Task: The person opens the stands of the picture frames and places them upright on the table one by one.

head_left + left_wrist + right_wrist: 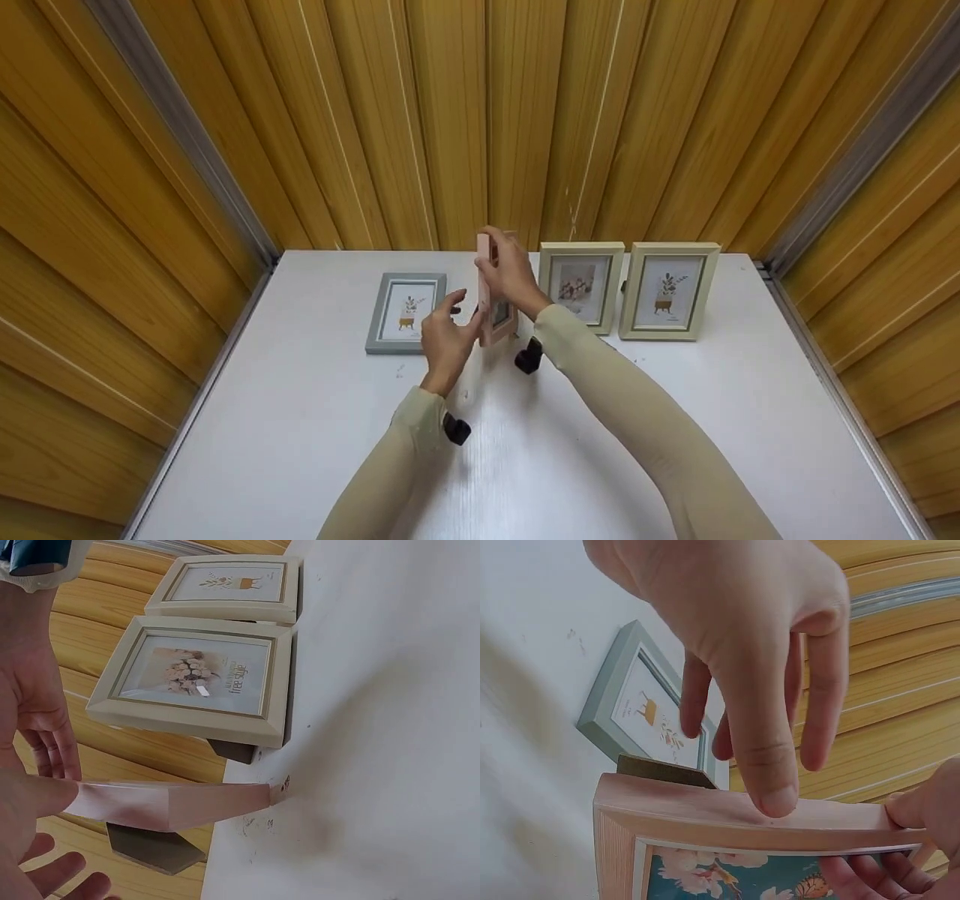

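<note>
A pink photo frame [485, 322] stands edge-on between the hands, its floral picture [727, 870] facing right. My right hand [514, 274] grips its upper part, with fingers over the front and thumb on the side edge, as the right wrist view also shows. The left hand [448, 345] touches the same edge with its thumb; its other fingers are spread and relaxed. Behind the pink frame juts a dark stand [154, 847]. Left of the hands, a grey-blue photo frame [379, 337] with a potted-plant picture leans back on the table.
To the right, two cream photo frames stand upright: one with a flower picture [581, 246], the other with a potted plant [709, 300]. The white table [300, 435] meets slatted wooden walls [450, 112] at its back and sides.
</note>
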Tool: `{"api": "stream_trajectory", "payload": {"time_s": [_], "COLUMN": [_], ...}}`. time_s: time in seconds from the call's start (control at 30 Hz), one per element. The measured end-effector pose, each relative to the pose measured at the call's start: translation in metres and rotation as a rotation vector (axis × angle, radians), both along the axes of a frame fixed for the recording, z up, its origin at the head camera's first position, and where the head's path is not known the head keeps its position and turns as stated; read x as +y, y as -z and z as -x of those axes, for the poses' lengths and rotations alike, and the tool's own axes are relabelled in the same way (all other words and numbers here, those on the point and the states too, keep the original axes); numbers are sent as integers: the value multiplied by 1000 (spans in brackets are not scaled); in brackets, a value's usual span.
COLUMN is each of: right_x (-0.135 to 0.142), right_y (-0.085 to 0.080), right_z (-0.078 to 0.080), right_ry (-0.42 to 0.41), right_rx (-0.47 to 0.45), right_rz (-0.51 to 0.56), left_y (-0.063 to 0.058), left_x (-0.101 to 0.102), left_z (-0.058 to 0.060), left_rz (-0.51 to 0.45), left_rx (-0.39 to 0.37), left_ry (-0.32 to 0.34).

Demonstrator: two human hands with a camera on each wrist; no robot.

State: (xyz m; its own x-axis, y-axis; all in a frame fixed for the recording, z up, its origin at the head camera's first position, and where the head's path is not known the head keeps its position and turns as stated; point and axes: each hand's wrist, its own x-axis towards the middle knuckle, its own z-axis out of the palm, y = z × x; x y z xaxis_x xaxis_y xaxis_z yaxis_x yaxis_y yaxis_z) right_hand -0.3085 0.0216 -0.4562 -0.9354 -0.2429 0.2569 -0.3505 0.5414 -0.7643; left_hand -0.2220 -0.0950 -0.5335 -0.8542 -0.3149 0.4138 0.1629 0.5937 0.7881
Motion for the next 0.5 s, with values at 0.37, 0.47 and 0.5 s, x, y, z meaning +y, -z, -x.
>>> {"api": "stream_trajectory", "payload": {"time_s": [0.37,0.47,0.5], "right_x": [6,7,7], "right_y": [3,3,4], "right_z": [4,4,4], "right_ry": [-33,-44,-46], "right_rx": [-1,-4,-2], "right_rz": [51,65,67], "left_y": [11,13,13], "left_x": [3,6,7], "left_z": [1,1,1], "left_rz": [-82,-98,-102], "left_rx": [-180,-168,-165], "left_ry": [187,199,199]}}
